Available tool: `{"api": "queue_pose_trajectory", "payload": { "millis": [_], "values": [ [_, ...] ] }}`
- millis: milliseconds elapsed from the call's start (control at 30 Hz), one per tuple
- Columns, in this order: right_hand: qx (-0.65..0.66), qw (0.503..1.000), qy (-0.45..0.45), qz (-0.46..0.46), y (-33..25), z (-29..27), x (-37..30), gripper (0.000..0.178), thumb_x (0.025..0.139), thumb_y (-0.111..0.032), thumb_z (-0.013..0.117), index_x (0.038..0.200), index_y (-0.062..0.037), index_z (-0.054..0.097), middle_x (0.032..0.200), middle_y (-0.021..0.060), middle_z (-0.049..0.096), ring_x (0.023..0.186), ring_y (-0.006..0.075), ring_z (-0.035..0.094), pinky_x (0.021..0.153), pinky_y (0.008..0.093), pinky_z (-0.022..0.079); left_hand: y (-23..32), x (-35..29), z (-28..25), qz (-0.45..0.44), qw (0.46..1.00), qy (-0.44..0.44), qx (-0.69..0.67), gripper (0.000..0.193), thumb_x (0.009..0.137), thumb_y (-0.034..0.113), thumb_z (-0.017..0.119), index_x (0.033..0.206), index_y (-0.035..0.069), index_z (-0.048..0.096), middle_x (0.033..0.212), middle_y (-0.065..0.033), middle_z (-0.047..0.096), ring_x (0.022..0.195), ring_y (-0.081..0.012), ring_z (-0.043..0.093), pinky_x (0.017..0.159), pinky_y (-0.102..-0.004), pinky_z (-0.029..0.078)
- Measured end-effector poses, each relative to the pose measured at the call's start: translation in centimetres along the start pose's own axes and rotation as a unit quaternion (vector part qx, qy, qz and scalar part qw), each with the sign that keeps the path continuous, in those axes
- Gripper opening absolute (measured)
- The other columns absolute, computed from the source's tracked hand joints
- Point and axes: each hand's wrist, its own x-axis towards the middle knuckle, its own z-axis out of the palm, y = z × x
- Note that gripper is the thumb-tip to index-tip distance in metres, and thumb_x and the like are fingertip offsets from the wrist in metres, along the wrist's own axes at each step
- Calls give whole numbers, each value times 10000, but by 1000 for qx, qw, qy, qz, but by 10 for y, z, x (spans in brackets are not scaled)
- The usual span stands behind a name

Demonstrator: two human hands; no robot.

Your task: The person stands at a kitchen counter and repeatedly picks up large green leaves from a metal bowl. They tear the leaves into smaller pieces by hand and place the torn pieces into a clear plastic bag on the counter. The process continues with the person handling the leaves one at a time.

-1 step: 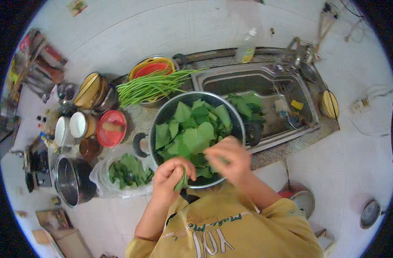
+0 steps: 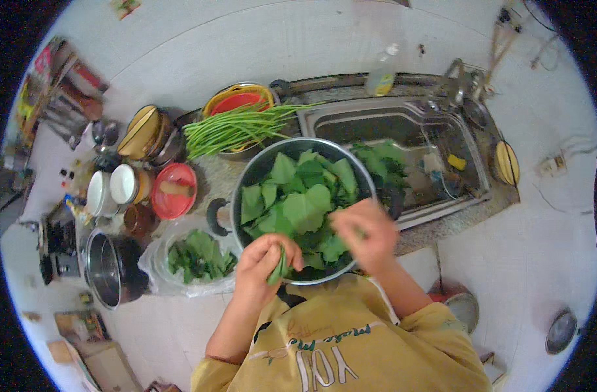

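Note:
A large metal pot (image 2: pixel 264 161) full of broad green leaves (image 2: pixel 308 206) stands right in front of me. At its near left rim my left hand (image 2: pixel 262 261) is closed round a folded green leaf (image 2: pixel 279 266), which pokes out below the fingers. My right hand (image 2: pixel 369 236), smeared by motion, hovers over the pot's right side with its fingers curled. A trace of green shows between them, too blurred to name. Beside the pot on the left, more leaves (image 2: pixel 200 255) lie in a clear plastic bag (image 2: pixel 156 261).
Long green stalks (image 2: pixel 239 127) rest across bowls behind the pot. To the right is a steel sink (image 2: pixel 403 108) holding leaves (image 2: pixel 380 163) and a yellow sponge (image 2: pixel 456 162). A red basin (image 2: pixel 174 206), white containers (image 2: pixel 123 185) and a dark pot (image 2: pixel 130 268) stand left.
My right hand has moved a little to the right, farther from my left hand. The left keeps its grip on the leaf. The whole view has shifted slightly.

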Motion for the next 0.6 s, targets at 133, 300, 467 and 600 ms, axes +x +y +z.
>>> {"api": "queue_pose_trajectory", "payload": {
  "millis": [133, 300, 467, 600],
  "values": [
    [-84, 967, 196, 137, 47, -46, 17, 87, 710, -17, 630, 787, -56, 625, 778, 29, 612, 695, 126, 560, 644, 236, 450, -2, 7, 4, -58, 993, 54, -91, 481, 850, 405, 445, 1024, -41, 484, 751, -92, 488, 717, -229, 492, 631, -329, 401],
    [-315, 939, 112, 84, 105, -94, 25, 302, 743, -73, 612, 1043, -67, 574, 1030, 99, 569, 894, 200, 550, 764, 301, 445, -2, 9, 10, -100, 978, 75, -168, 554, 862, 419, 404, 1131, -64, 435, 837, -140, 532, 744, -242, 500, 675, -338, 403],
    [-39, 973, 12, 227, 58, -69, 20, 237, 735, -106, 611, 967, -62, 608, 1012, 116, 575, 951, 252, 534, 848, 320, 410, -5, 11, 9, -103, 979, 37, -171, 536, 898, 390, 328, 1163, -69, 410, 886, -111, 531, 766, -197, 501, 718, -312, 411],
    [146, 966, -185, 103, 1, -21, 7, 225, 703, -121, 655, 908, -36, 616, 971, 114, 583, 910, 215, 555, 806, 291, 425, -11, 14, 13, -85, 985, 60, -136, 516, 893, 389, 357, 1185, -33, 407, 963, -86, 525, 821, -190, 508, 761, -312, 408]
  ]
}}
